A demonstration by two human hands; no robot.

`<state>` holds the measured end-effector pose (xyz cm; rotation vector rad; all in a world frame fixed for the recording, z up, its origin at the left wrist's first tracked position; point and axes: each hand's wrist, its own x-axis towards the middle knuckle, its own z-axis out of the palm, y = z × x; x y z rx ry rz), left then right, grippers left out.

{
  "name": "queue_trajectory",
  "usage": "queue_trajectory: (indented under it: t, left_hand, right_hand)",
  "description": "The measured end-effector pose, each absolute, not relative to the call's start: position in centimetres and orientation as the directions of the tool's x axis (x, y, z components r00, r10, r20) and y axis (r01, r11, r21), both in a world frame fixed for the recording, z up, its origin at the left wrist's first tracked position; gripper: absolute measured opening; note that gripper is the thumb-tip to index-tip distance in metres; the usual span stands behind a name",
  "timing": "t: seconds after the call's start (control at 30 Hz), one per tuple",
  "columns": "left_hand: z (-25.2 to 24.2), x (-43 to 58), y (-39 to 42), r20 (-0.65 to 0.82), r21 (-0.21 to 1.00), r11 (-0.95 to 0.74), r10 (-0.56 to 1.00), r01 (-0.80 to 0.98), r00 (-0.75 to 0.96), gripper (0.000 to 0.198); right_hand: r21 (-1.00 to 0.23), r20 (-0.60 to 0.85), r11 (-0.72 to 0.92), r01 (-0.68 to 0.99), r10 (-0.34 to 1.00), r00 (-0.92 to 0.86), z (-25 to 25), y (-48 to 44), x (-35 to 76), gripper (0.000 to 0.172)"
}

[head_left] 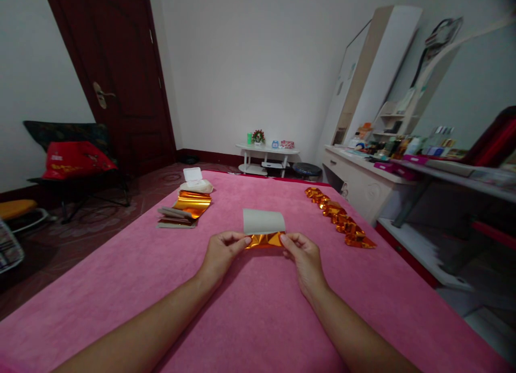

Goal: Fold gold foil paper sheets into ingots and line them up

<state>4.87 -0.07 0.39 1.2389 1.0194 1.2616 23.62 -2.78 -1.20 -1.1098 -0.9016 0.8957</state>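
Observation:
Between my two hands is a sheet of gold foil paper (264, 221), its plain grey side up at the far part and its shiny gold near edge folded over with creases. My left hand (226, 249) pinches the left end of the folded edge between thumb and fingers. At the right end, my right hand (303, 255) pinches the same edge. To the left lies a stack of foil sheets (192, 203), some gold side up and some grey. A row of folded gold foil pieces (338, 217) runs along the right side.
The pink cloth (258, 314) covers the surface under my hands. Behind the stack sits a white pack with an open lid (192, 175). A white dresser (363, 174) with bottles stands at the right, a chair with a red bag (78, 159) at the left.

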Motion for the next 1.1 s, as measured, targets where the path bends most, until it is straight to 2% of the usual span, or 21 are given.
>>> queue_trajectory:
  t: [0.2, 0.6, 1.1]
  left_hand:
    - [0.26, 4.8, 0.04, 0.102, 0.99, -0.094, 0.992, -0.107, 0.077, 0.027]
    - [0.52, 4.79, -0.11, 0.113, 0.989, -0.106, 0.992, -0.108, 0.059, 0.031]
    - [-0.08, 4.63, 0.19, 0.114, 0.991, -0.107, 0.988, -0.076, 0.101, 0.028]
  right_hand:
    - [-0.955, 0.188, 0.26, -0.146, 0.905, 0.381, -0.97, -2.91, 23.59, 0.016]
    - [-0.96, 0.187, 0.254, -0.115, 0.893, 0.41, -0.78, -2.97, 23.57, 0.017]
    - [-0.955, 0.163, 0.25, -0.159, 0.891, 0.423, -0.59, -3.03, 23.38, 0.017]
